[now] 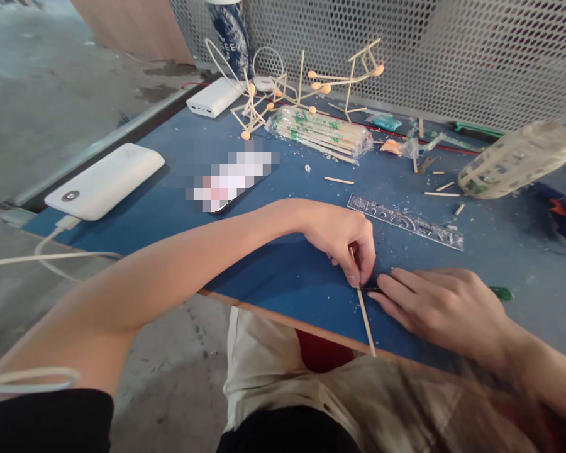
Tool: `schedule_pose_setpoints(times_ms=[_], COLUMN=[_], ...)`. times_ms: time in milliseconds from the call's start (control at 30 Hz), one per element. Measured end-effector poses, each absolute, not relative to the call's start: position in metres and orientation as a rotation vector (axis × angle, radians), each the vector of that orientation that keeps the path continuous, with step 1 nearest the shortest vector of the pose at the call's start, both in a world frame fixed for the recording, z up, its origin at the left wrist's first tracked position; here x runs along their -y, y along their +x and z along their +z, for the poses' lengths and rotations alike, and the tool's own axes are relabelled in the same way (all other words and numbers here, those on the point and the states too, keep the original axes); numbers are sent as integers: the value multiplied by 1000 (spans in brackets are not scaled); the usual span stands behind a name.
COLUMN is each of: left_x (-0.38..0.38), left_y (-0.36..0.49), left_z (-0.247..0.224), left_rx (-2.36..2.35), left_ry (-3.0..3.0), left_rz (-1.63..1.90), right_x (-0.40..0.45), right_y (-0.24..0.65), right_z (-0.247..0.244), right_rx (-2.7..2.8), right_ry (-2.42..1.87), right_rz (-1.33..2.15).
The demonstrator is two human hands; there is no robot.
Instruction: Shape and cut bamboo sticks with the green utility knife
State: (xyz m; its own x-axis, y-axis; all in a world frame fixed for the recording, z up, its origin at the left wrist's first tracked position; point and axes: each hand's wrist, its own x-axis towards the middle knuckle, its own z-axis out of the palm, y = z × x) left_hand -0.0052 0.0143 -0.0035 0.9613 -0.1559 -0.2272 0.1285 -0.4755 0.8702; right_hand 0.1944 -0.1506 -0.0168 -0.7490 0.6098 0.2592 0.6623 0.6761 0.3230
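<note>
Over the blue worktop [287,286], a thin wooden stick [366,321] points lengthwise to the near edge, pinched by the left hand [342,236]; the right hand [446,305], just beside, clasps a green-ended tool [502,293], dark tip crosswise.

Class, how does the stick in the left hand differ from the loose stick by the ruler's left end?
The held stick looks longer than the loose stick. The left hand pinches the held stick; the loose stick lies untouched on the blue tabletop. Both are thin, straight and pale.
</note>
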Motion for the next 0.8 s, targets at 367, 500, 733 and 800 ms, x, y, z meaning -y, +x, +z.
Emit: schedule_pose_setpoints(times_ms=[367, 500, 733, 800], left_x=[-16, -16, -17, -18], left_y=[-4, -5, -5, -5], left_z=[-5, -4, -4, -5], left_rx=[25, 30, 59, 66], left_ry=[2069, 2081, 2086, 2082], left_rz=[-331, -326, -322, -321], right_x=[156, 157, 156, 156], right_y=[192, 192, 190, 190], right_z=[-19, -18, -17, -18], right_rx=[2743, 2748, 2755, 2750], right_ry=[-1086, -1082, -1070, -1058], right_rz=[-645, -643, -647, -658])
